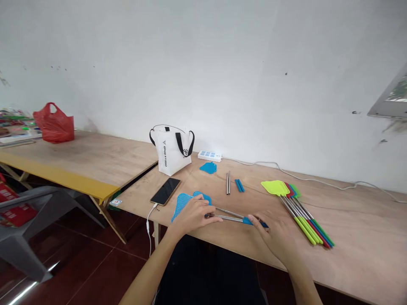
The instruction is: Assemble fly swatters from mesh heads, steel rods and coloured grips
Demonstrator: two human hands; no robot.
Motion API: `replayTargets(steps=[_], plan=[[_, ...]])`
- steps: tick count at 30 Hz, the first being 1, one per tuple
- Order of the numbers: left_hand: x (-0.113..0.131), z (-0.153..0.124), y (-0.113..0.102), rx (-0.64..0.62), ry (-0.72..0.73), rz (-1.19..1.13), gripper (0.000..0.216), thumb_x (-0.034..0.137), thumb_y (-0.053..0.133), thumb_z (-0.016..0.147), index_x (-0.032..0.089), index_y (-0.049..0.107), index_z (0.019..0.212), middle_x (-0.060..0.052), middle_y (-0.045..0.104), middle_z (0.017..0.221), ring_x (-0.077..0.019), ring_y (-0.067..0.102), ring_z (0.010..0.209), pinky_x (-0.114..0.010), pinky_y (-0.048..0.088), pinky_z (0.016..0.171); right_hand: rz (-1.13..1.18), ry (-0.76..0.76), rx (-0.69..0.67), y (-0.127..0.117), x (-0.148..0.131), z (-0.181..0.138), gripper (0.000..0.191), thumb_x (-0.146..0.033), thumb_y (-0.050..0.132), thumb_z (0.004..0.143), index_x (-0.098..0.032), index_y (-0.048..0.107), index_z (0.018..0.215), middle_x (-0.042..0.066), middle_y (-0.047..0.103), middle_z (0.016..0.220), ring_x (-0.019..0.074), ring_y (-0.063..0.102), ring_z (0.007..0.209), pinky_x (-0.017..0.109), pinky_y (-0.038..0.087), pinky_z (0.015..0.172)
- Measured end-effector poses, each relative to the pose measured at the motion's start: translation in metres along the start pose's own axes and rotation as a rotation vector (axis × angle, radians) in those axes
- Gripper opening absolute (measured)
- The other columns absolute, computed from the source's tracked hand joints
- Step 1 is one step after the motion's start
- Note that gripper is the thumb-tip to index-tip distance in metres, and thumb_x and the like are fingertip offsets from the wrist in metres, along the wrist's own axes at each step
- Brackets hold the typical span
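Swatters, two with blue heads, are gripped in the left hand, heads at its ten and one o'clock, rods extending toward three o'clock, and blue handles grasped by the right hand at its ten o'clock.

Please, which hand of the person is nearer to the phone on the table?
Left. The left hand is a little to the right of the phone, by the blue mesh heads; the right hand is much farther right, at a blue handle.
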State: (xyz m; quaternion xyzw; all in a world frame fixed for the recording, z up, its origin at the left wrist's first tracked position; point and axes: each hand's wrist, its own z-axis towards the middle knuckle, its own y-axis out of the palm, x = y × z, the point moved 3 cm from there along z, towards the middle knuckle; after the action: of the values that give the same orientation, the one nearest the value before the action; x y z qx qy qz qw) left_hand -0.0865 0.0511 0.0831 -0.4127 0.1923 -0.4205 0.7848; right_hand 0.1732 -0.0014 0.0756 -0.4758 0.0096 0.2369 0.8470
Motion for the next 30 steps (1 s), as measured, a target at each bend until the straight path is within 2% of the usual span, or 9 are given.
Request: replayTargets(steps=[4,6,8,11,17,22,26,28,30], plan=[[0.005,0.002,0.001,-0.015,0.03,0.001,0.064,0.065,0.037,0.101,0.018,0.059,0.064,0.002,0.054,0.056,-0.0129,0.046,0.057,-0.031,0.035,0.072,-0.004,-0.149,-0.066,0.001,-0.005,0.0,0.033,-0.045,0.045,0.104,-0.027,0.069,0.091,0.002,0.074,0.091,0.0198,0.067,0.087,0.037,0.047,0.09],[0.009,0.004,0.003,-0.028,0.049,0.011,0.064,0.064,0.038,0.101,0.018,0.056,0.061,0.002,0.053,0.055,-0.0132,0.048,0.057,-0.031,0.035,0.072,-0.021,-0.228,-0.101,0.007,-0.014,0.0,0.028,-0.041,0.046,0.104,-0.028,0.069,0.095,0.001,0.073,0.093,0.0199,0.066,0.091,0.044,0.042,0.102],[0.012,0.004,0.005,-0.037,0.057,0.019,0.063,0.062,0.039,0.102,0.018,0.055,0.06,0.002,0.053,0.055,-0.0133,0.048,0.058,-0.031,0.035,0.072,-0.028,-0.261,-0.118,0.011,-0.019,-0.001,0.023,-0.039,0.049,0.103,-0.028,0.068,0.099,0.0,0.073,0.097,0.0194,0.066,0.094,0.047,0.038,0.108],[0.01,0.004,0.004,-0.044,0.053,0.018,0.062,0.061,0.039,0.102,0.018,0.055,0.061,0.002,0.052,0.055,-0.0128,0.047,0.057,-0.031,0.034,0.072,-0.032,-0.259,-0.123,0.012,-0.015,-0.002,0.018,-0.035,0.051,0.102,-0.028,0.067,0.102,0.0,0.073,0.099,0.0188,0.067,0.095,0.047,0.039,0.108],[0.003,0.002,-0.002,-0.009,0.015,0.024,0.061,0.064,0.039,0.101,0.018,0.062,0.067,0.001,0.055,0.058,-0.0134,0.048,0.058,-0.031,0.035,0.073,-0.052,-0.229,-0.091,-0.002,0.003,-0.003,0.019,-0.036,0.051,0.102,-0.028,0.068,0.103,0.001,0.073,0.099,0.0198,0.067,0.093,0.045,0.043,0.104],[0.016,0.005,0.008,-0.036,0.053,0.026,0.062,0.063,0.038,0.102,0.018,0.06,0.065,0.001,0.056,0.055,-0.0139,0.052,0.06,-0.031,0.035,0.073,-0.079,-0.274,-0.08,0.008,-0.024,-0.004,0.028,-0.033,0.041,0.105,-0.027,0.068,0.099,0.001,0.073,0.093,0.0188,0.066,0.089,0.05,0.036,0.11],[0.023,0.005,0.019,-0.056,0.061,0.051,0.063,0.064,0.037,0.101,0.018,0.061,0.065,0.001,0.058,0.057,-0.0145,0.055,0.061,-0.032,0.035,0.074,-0.049,-0.289,-0.127,0.022,-0.038,-0.002,0.034,-0.029,0.037,0.106,-0.026,0.066,0.089,0.0,0.071,0.082,0.0175,0.064,0.083,0.047,0.038,0.106],[0.019,0.004,0.021,-0.058,0.053,0.066,0.065,0.067,0.036,0.099,0.018,0.061,0.066,0.001,0.058,0.058,-0.0145,0.054,0.06,-0.031,0.035,0.073,-0.039,-0.273,-0.145,0.021,-0.029,-0.001,0.033,-0.03,0.039,0.106,-0.026,0.067,0.088,0.0,0.071,0.083,0.0186,0.063,0.085,0.047,0.038,0.104],[0.009,0.001,0.019,-0.048,0.042,0.082,0.067,0.068,0.033,0.1,0.018,0.062,0.066,0.0,0.058,0.058,-0.0149,0.053,0.06,-0.032,0.035,0.073,-0.037,-0.249,-0.143,0.016,-0.006,-0.001,0.035,-0.032,0.039,0.105,-0.028,0.07,0.088,0.001,0.073,0.085,0.0196,0.062,0.086,0.046,0.04,0.101]])
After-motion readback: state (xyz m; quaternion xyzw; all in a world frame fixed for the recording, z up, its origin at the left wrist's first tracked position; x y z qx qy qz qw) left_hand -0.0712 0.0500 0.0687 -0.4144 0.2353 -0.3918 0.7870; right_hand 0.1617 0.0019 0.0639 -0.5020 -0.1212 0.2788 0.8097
